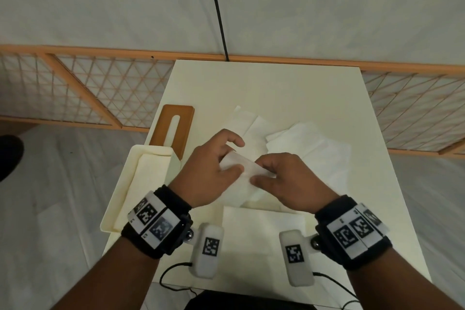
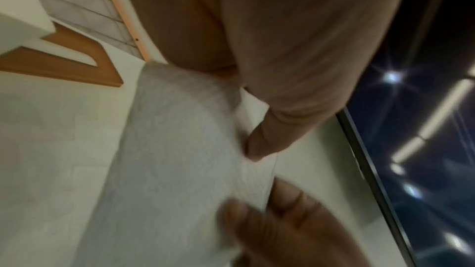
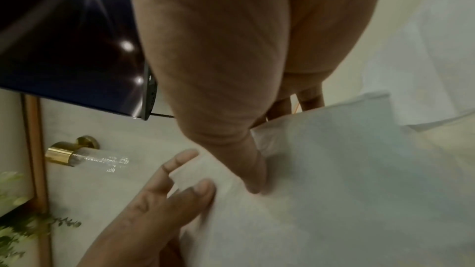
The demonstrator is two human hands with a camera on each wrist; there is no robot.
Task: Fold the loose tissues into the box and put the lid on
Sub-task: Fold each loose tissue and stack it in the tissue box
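Tissue [image 1: 241, 171] held over the counter [image 1: 276, 88], mid-fold, beside the open box [image 1: 133, 184].

Head view: it is pinched by left hand [image 1: 208, 171] and right hand [image 1: 289, 181], long axis slanting from far-left to near-right; edges should be matched before creasing. Left wrist view: the thumb is seen pressed on the sheet. Right wrist view: curled fingers [image 3: 195, 194] grip its edge; the lid [image 1: 173, 131] is untouched.

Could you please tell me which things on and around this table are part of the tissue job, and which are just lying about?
Part of the job:
- tissue being folded, held by the left hand and right hand
- loose tissues
- folded tissue
- open box
- brown lid

Just lying about:
- black cable
- lattice fence
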